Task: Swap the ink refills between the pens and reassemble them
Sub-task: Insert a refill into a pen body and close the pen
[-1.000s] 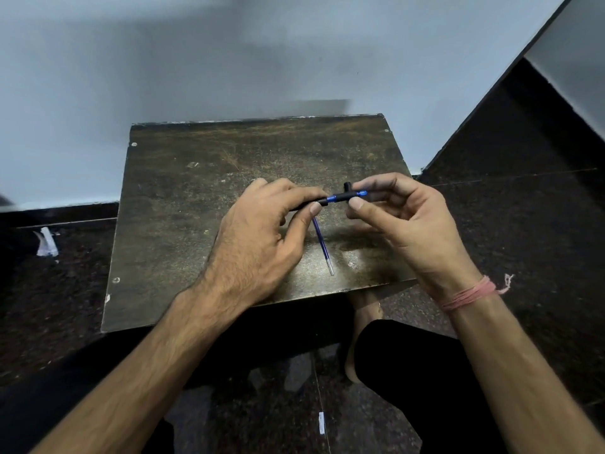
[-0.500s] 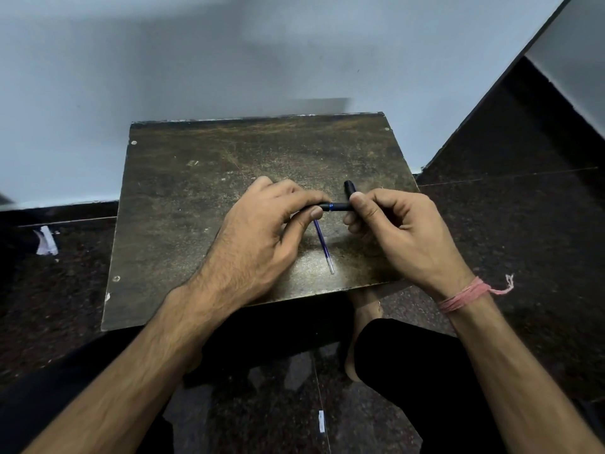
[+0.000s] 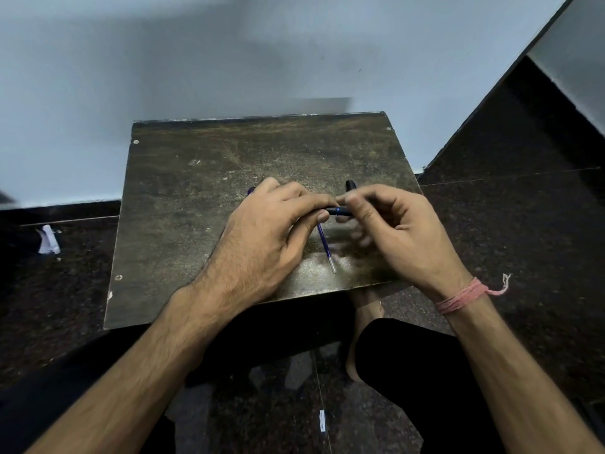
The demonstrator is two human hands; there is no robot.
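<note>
Left hand (image 3: 268,231) and right hand (image 3: 402,234) over worktop (image 3: 183,204), fingers of both pinching dark pen barrel (image 3: 337,210). Blue refill (image 3: 325,245) lying beneath, on worktop.

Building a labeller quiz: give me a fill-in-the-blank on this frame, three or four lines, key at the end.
1. Both hands hold a dark pen above the ____.
2. The loose refill lies on the board, its clear end pointing toward the board's ____ edge.
3. The pink thread is tied around the ____ wrist.
4. The left hand has its grip ____ on the pen.

Missing words: board; near; right; closed
</note>
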